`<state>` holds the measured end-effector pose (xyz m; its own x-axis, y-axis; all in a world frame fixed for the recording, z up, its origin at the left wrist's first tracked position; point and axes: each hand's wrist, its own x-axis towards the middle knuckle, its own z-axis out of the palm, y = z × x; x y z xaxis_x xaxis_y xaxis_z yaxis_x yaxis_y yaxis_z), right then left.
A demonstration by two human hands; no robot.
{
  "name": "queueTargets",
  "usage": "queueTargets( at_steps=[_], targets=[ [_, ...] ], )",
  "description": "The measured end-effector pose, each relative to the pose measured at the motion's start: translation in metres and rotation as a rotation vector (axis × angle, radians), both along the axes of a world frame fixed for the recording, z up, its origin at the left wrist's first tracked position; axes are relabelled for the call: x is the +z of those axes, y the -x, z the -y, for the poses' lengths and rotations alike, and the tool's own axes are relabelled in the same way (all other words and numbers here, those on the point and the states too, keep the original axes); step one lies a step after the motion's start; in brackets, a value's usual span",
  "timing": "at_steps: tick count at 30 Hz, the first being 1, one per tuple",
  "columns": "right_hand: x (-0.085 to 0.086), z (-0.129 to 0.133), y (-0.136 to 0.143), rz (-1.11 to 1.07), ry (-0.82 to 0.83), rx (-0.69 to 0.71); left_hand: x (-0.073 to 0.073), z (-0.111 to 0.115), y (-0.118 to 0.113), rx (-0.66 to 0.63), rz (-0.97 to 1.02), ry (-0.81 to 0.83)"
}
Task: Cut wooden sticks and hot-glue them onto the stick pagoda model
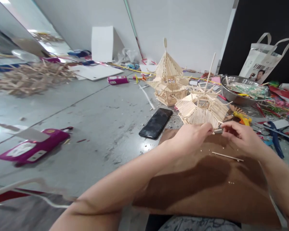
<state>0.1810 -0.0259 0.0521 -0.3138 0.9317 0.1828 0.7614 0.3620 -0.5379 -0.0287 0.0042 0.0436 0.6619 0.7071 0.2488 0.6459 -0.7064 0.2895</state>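
Observation:
At the near edge of a roofed model built of thin wooden sticks [202,112], both hands are at work. My left hand [195,133] is closed in a pinch by the roof's front edge; its fingertips hide what they hold. Just to the right, my right hand [239,133] has its thumb and fingers curled together, and their contents are too small to make out. A short pale stick piece [217,131] shows between the two hands. Below them, a loose thin stick [227,156] lies on a brown board [207,192] with small crumbs around it.
A taller stick pagoda [170,77] stands behind. Left of the board lies a black phone [156,123]. A purple power strip [36,146] is on the grey floor. To the right are a metal bowl [245,96] of packets, a yellow glue gun [242,118] and blue-handled pliers [275,138].

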Motion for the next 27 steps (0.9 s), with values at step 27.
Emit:
queueTargets(
  at_steps=[27],
  targets=[
    [0.043, -0.111, 0.026, -0.649, -0.156, -0.102, 0.047, -0.068, 0.016, 0.448, 0.657, 0.030]
  ],
)
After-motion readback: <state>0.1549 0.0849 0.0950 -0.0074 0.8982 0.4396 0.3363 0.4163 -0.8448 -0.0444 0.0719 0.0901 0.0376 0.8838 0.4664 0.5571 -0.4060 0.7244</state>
